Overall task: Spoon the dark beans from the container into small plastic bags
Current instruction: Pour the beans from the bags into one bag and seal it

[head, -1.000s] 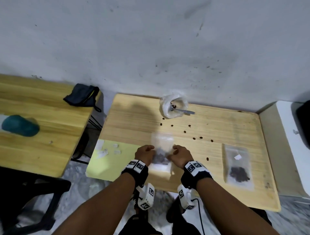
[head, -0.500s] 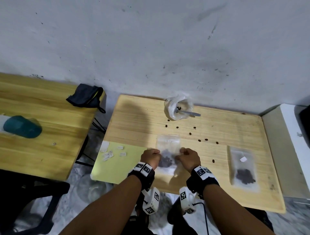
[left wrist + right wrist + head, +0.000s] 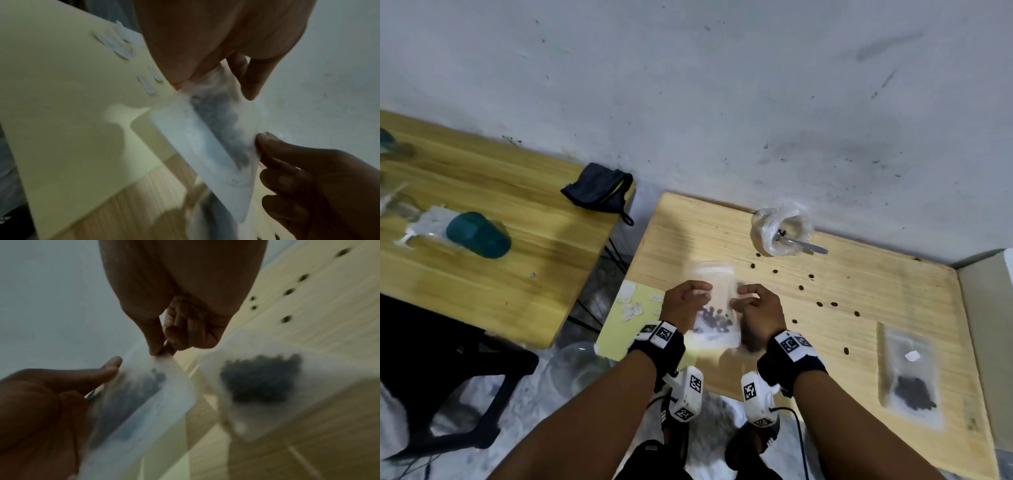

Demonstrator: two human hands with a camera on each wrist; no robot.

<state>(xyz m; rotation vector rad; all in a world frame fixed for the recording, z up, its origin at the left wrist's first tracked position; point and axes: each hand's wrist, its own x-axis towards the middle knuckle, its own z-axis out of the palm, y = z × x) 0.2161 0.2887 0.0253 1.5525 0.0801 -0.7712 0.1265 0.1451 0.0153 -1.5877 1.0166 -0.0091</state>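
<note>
Beans (image 3: 714, 317) sagging in the limp, slippery bag (image 3: 717, 308) above the tabletop (image 3: 859, 291) are steadied by pinching its side edges with left hand (image 3: 683, 305) and right hand (image 3: 758, 308).

Two bean bags (image 3: 717, 305) (image 3: 909, 373), one spoon (image 3: 803, 244), two tables (image 3: 859, 284) (image 3: 517, 212).

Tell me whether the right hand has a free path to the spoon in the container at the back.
Probably yes, once it lets go. The right hand is pinching the small bag together with the left hand. Between it and the spoon lie only scattered beans on bare table.
</note>
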